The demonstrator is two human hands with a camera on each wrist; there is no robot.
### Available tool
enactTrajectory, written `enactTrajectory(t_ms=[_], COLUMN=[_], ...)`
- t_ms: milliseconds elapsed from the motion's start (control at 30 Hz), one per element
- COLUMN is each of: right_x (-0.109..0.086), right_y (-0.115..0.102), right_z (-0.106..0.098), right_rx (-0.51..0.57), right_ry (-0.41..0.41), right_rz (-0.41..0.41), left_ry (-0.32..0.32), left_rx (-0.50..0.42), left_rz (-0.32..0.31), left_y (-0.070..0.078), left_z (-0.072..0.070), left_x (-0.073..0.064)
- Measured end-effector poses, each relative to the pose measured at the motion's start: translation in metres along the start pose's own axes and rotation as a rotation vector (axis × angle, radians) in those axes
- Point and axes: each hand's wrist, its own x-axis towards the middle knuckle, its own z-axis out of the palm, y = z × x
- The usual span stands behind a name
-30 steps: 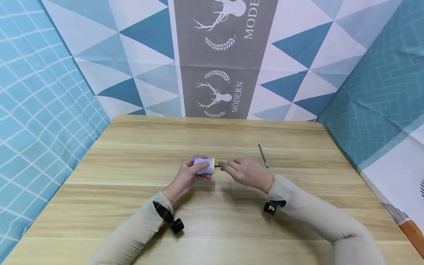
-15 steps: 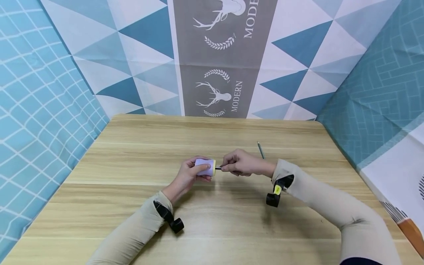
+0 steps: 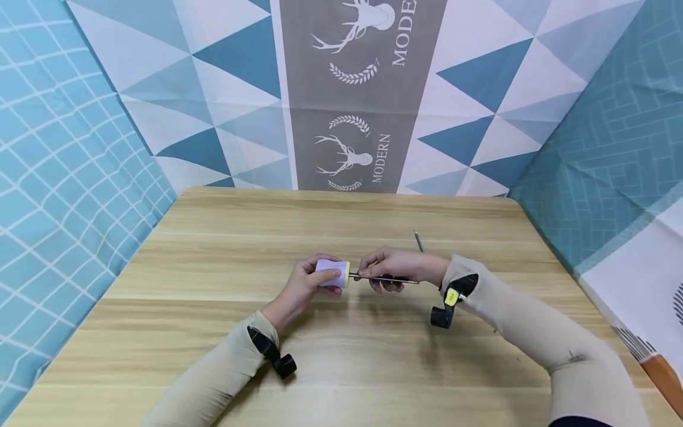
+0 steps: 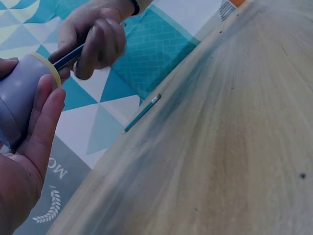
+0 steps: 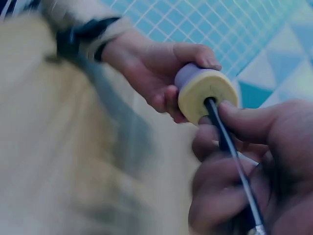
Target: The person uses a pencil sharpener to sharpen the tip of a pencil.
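Note:
In the head view my left hand (image 3: 304,284) grips a lilac pencil sharpener (image 3: 332,265), thumb across its side. Its yellow end face (image 5: 195,98) points toward my right hand (image 3: 400,264). A dark pencil (image 5: 229,139) runs into the hole in that face, as the right wrist view shows. My right thumb and fingers pinch the pencil close to the sharpener, and its silver-banded rear end reaches back under the palm. The tip is hidden inside the sharpener. Both hands are held above the wooden table (image 3: 224,344).
A second pencil (image 4: 142,113), green with a pale ferrule, lies on the table beyond my right wrist, partly covered by it in the head view. Patterned cloth (image 3: 352,101) hangs behind the table and along both sides. Small dark specks dot the tabletop.
My right hand has turned at the wrist and shifted its fingers on the pencil, so the pencil's rear length now shows. My left hand and the sharpener have moved slightly right.

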Motion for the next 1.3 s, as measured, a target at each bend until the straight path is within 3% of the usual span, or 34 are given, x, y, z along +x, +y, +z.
enactTrajectory(t_ms=[167,333,433,533,633,733,800,1033,1167,1300], right_x=[-0.018,-0.015,-0.009,-0.007,-0.006,-0.005,-0.004,-0.003,-0.003,-0.004], right_y=[-0.005,0.012,0.023,0.027,0.028,0.029,0.028,0.019,0.011,0.006], right_z=[0.012,0.022,0.020,0.018,0.019,0.020,0.021,0.017,0.011,0.005], right_rx=[-0.574,-1.274,-1.565,-1.709,-1.755,-1.701,-1.577,-0.782,-0.358,-0.030], right_ry=[0.279,0.637,0.785,0.793,0.768,0.703,0.627,0.350,0.223,0.127], right_rz=[-0.299,-0.847,-1.122,-1.207,-1.199,-1.132,-1.056,-0.689,-0.402,-0.138], left_ry=[0.026,0.067,0.069,0.061,0.063,0.069,0.071,0.053,0.046,0.037], left_rx=[-0.009,-0.054,-0.070,-0.068,-0.070,-0.074,-0.075,-0.068,-0.061,-0.059], left_rz=[-0.016,-0.022,-0.027,-0.030,-0.041,-0.054,-0.058,-0.057,-0.053,-0.044], left_y=[0.003,0.007,0.008,0.007,0.006,0.005,0.005,0.004,0.003,0.001], left_z=[0.002,0.001,0.001,0.000,-0.001,-0.001,0.000,-0.003,-0.003,-0.003], left_x=[0.000,0.001,0.002,0.002,0.002,0.002,0.001,0.002,0.002,0.002])
